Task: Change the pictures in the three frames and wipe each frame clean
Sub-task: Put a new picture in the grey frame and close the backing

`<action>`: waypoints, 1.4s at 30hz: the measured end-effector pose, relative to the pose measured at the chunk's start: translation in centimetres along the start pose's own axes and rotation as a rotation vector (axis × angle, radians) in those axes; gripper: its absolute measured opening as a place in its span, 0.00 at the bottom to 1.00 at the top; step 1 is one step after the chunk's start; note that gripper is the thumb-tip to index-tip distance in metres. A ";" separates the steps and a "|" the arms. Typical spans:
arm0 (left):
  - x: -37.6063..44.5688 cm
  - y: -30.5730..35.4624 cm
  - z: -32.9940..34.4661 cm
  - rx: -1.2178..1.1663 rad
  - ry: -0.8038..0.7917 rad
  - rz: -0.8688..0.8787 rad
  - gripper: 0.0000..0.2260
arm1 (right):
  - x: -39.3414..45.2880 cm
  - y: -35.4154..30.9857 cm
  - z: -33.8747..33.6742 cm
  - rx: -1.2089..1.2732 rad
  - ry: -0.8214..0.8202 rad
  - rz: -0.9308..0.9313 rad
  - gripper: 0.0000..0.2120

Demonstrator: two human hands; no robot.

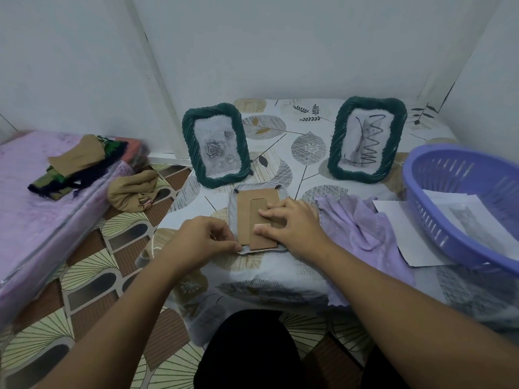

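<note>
Two green rope-edged frames stand upright at the back of the low table: the left frame shows grey roses, the right frame shows a cat with scribbles. A third frame lies face down in front of me, its brown cardboard back and stand up. My left hand pinches the bottom left corner of that back, where a paper edge sticks out. My right hand presses fingers flat on the stand and right side. A lilac cloth lies crumpled just right of it.
A purple plastic basket with printed sheets sits at the right, and a loose white sheet pokes out beside it. A tan cloth lies on the floor at the left. A pink mattress carries folded fabrics. My dark-clothed knees are below.
</note>
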State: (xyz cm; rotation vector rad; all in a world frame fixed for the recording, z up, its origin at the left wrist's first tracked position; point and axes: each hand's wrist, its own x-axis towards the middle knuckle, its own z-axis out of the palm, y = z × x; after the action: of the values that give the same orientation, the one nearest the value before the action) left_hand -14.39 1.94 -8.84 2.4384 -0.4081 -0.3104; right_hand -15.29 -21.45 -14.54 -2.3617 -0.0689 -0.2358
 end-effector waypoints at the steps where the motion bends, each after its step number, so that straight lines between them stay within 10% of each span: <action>1: 0.1 0.0 0.0 0.009 0.000 -0.009 0.10 | 0.0 0.0 0.0 0.002 -0.002 0.002 0.27; 12: -1.6 0.3 2.6 0.245 0.151 0.093 0.10 | 0.1 0.1 0.1 0.009 0.000 -0.007 0.26; 29: 1.9 0.1 2.1 -0.090 0.343 -0.013 0.06 | 0.0 0.2 -0.2 0.013 -0.024 -0.006 0.27; 42: 3.7 -0.7 4.2 -0.298 0.190 0.084 0.08 | 0.2 0.0 -0.9 -0.025 -0.103 -0.038 0.22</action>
State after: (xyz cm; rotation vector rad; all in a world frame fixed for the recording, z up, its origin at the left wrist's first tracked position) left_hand -12.18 -1.19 -12.96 2.1295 -0.3524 -0.0928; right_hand -15.28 -22.11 -13.89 -2.3979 -0.1610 -0.1341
